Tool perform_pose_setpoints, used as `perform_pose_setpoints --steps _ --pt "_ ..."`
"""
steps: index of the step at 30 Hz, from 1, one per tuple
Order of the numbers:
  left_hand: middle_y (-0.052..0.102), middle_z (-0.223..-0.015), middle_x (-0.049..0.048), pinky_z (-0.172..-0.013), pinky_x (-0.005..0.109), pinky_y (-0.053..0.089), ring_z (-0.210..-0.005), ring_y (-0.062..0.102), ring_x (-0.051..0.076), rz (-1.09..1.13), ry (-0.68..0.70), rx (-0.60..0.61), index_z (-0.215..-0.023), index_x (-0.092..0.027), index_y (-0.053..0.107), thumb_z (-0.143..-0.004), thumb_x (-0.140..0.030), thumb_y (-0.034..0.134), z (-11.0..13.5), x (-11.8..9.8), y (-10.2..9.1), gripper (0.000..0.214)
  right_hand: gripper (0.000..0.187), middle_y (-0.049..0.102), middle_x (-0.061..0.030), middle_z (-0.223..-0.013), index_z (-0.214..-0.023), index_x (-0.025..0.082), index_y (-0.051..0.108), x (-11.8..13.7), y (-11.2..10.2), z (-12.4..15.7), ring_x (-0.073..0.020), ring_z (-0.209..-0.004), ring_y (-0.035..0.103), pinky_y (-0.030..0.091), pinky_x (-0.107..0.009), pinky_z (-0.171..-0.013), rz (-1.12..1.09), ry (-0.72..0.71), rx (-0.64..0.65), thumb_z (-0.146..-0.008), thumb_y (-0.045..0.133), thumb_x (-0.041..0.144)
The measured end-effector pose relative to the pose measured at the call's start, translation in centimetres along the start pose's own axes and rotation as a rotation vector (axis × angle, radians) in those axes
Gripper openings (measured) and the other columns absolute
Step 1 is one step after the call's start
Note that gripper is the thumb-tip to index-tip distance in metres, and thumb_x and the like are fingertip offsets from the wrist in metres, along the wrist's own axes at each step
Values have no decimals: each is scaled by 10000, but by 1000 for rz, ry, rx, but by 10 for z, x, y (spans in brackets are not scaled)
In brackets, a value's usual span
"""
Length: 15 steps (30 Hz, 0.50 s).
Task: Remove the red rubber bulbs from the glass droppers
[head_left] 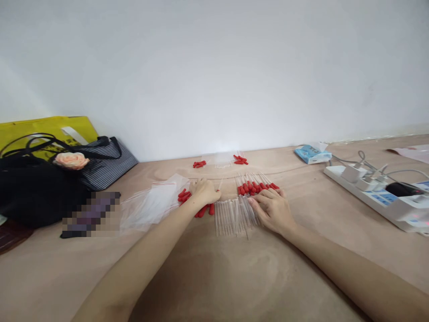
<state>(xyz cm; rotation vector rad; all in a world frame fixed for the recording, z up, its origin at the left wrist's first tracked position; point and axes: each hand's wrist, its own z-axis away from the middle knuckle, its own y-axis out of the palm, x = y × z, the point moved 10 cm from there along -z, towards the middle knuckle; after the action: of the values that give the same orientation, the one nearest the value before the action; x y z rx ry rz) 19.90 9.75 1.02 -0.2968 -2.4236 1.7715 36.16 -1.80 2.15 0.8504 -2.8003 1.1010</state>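
My left hand [205, 192] is closed in a pinch on a dropper with a clear thin tube pointing up and a bit of red bulb at the fingertips. Loose red rubber bulbs [201, 211] lie beneath and beside that hand. My right hand [273, 208] rests palm down with its fingers apart, touching the edge of a row of droppers [256, 187] whose red bulbs face me. Between my hands lies a row of clear thin tubes [231, 217] without bulbs; the right thumb is close to their upper ends.
Clear plastic bags [157, 201] lie left of the bulbs. Small red-bulb groups [240, 159] sit near the wall. A blue tissue pack [312, 154] and a white power strip [378, 197] with cables are at right; bags, including a striped bag [107, 165], stand at left.
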Motion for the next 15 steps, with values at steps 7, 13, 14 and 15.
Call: perform_pose_setpoints --steps 7,13,14,15 --pt "601 -718 90 -659 364 430 -752 561 242 13 109 -131 -601 -166 558 -708 -246 499 18 -9 -36 146 209 599 -36 -743 -826 211 634 -15 -6 1 -160 -738 545 345 -322 -710 -67 69 -109 -829 456 322" --pt "593 -689 45 -622 304 410 -651 538 174 54 482 -352 -725 -162 530 -806 -257 453 81 -35 -61 147 402 547 -118 -1047 -1143 178 507 8 -17 3 -226 -963 513 383 -388 -826 -57 -70 -157 -779 524 347" --pt "593 -681 40 -624 302 407 -645 536 168 66 538 -383 -724 -160 526 -817 -261 451 91 -38 -61 157 416 545 -111 -1077 -1156 190 500 16 -15 4 -230 -995 501 364 -403 -860 -38 -131 -125 -776 532 354" --pt "595 -679 37 -626 299 405 -644 535 163 82 585 -412 -722 -159 523 -821 -257 456 99 -41 -60 155 411 550 -97 -1095 -1156 207 502 25 -12 5 -230 -1018 493 340 -417 -892 -20 -193 -87 -775 535 358"
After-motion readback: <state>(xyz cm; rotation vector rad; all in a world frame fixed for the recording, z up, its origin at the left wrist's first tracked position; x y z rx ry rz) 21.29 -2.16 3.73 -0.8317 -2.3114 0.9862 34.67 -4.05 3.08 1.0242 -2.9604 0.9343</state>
